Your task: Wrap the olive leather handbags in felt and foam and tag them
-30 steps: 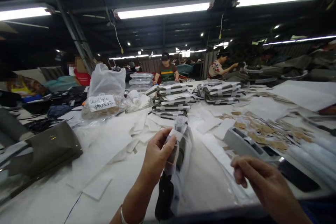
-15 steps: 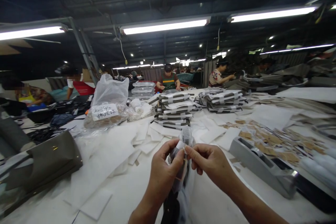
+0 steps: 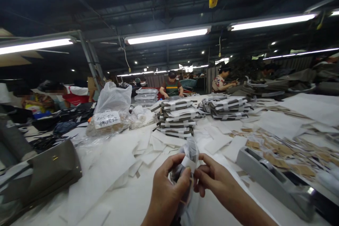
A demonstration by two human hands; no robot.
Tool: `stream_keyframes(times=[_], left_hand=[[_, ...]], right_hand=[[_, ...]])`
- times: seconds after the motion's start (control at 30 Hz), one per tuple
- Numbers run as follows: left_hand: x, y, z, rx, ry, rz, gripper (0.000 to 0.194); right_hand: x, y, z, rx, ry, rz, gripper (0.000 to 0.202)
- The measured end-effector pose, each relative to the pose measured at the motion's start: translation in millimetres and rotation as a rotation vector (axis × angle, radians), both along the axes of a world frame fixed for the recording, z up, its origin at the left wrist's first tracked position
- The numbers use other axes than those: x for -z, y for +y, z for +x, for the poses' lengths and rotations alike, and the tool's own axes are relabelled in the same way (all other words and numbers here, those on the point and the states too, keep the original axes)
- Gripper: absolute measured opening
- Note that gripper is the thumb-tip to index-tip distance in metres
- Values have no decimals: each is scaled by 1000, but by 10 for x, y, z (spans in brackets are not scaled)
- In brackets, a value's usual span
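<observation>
A dark, narrow piece wrapped in clear plastic (image 3: 192, 147) stands up between my hands; its exact kind I cannot make out. My left hand (image 3: 169, 185) is closed around it from the left, the thumb pressing on a small white strip (image 3: 188, 162) wrapped across it. From the right, my right hand (image 3: 215, 176) has its fingers bent against the plastic beside the strip, thumb and forefinger close together. Its fingertips are partly hidden behind the wrapped piece. The lower end of the piece drops out of the frame between my forearms.
A grey tape dispenser (image 3: 275, 183) stands right of my hands, near scattered brown tags (image 3: 286, 150). Stacks of flat grey-and-white pieces (image 3: 176, 118) lie ahead. At left are a grey-brown handbag (image 3: 57, 173), white sheets (image 3: 106, 162) and a labelled plastic bag (image 3: 112, 100). Co-workers sit beyond.
The view has tilted up a little, so everything sits lower. My right hand has shifted from pinching the white strip's edge to the right side of the wrapped piece; my left hand keeps its grip.
</observation>
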State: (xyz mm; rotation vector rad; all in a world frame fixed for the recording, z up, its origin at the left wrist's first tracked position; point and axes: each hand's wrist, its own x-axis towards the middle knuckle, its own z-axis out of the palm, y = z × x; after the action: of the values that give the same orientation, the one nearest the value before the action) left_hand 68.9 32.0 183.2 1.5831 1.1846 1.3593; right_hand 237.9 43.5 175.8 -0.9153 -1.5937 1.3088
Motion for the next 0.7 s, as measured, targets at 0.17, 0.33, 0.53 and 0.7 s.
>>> stream_keyframes(times=[0.17, 0.33, 0.53, 0.7], left_hand=[[27, -29, 6, 93, -63, -29, 30], [72, -22, 9, 111, -88, -29, 33], [70, -43, 57, 110, -66, -5, 35], [65, -38, 90, 109, -115, 2, 36]], right_hand=[[131, 9, -18, 17, 149, -44, 33], [271, 1, -38, 77, 160, 75, 28], [357, 28, -70, 151, 171, 130, 29], [433, 60, -105, 214, 181, 131, 31]])
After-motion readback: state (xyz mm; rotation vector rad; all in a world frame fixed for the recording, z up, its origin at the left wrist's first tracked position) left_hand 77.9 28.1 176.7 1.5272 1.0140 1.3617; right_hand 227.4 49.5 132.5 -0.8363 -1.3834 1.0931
